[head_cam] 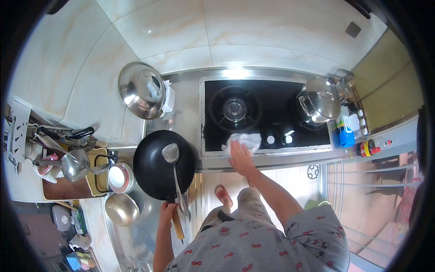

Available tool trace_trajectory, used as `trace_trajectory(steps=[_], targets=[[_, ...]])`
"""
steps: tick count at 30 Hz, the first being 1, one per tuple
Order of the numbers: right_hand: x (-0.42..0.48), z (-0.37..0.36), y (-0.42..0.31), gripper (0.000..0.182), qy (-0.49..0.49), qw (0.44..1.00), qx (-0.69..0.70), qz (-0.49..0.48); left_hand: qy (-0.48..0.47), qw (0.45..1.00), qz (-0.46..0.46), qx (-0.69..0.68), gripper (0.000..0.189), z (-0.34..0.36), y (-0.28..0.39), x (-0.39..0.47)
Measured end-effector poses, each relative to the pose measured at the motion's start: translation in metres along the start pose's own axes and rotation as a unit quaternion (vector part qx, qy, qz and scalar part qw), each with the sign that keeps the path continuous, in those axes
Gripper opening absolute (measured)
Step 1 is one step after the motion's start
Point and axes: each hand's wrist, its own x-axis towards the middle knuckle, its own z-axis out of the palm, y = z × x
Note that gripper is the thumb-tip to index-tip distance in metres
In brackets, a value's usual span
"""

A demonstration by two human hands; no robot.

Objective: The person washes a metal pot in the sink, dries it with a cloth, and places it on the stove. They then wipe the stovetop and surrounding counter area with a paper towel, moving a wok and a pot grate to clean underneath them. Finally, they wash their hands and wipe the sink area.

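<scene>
My right hand (242,159) lies flat on a white cloth (249,141) at the front edge of a black glass gas hob (272,102), below its left burner (234,108). At the left, my left hand (167,210) grips the wooden handle (177,224) of a black wok (149,163) near where it joins the pan. A metal ladle (170,153) rests in the wok, its handle over the rim close to my left fingers. Two white knobs (270,139) sit just right of the cloth.
A steel pot (307,105) with a tilted lid (323,97) stands on the right burner. Bottles (367,148) and a blue packet (346,136) stand beyond it. Another lid (142,91) leans at the back left. Stacked bowls (119,176), a metal bowl (122,209) and a utensil rack lie left.
</scene>
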Motion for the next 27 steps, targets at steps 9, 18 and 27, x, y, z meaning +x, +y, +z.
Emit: trace_trajectory(steps=[9, 18, 27], targets=[[-0.008, -0.036, 0.068, 0.036, 0.136, 0.986, 0.005, 0.095, 0.129, 0.943, 0.177, 0.25, 0.027, 0.001, -0.056, 0.038], [0.04, -0.088, 0.176, 0.021, 0.148, 0.897, 0.351, 0.223, 0.162, 0.922, 0.167, 0.309, 0.024, 0.021, -0.011, 0.001], [0.043, -0.12, 0.204, 0.05, 0.12, 0.951, -0.019, 0.285, 0.065, 0.936, 0.235, 0.252, 0.023, 0.091, 0.082, -0.019]])
